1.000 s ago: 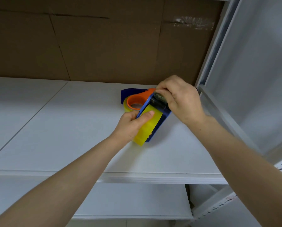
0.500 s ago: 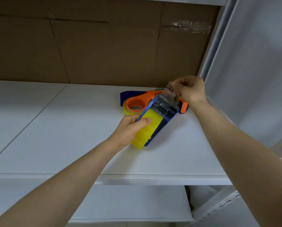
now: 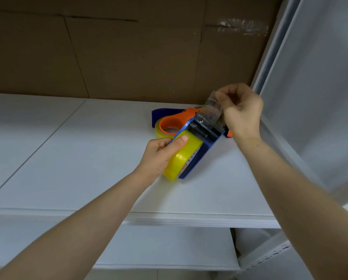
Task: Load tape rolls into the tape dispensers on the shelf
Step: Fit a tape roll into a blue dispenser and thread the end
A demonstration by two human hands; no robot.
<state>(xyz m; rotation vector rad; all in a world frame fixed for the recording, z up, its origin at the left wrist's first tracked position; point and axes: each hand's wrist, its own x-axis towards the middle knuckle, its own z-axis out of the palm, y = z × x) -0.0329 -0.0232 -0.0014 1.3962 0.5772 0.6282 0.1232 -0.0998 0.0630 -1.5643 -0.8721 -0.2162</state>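
White shelf board [image 3: 68, 158], my left hand [image 3: 161, 154] still gripping the blue plastic tape dispenser [image 3: 207, 150]; right hand [image 3: 241, 112] pinches clear tape [image 3: 212, 112], pulled higher above it now.

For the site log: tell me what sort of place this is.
Probably a storeroom or packing area: a white shelf unit, brown cardboard sheets behind it, and a blue plastic tape dispenser holding a yellow tape roll.

Soft even light on white shelf board [image 3: 84, 162]; glare on crinkled clear tape patch [image 3: 242, 27], upper right; my view's edges bow.
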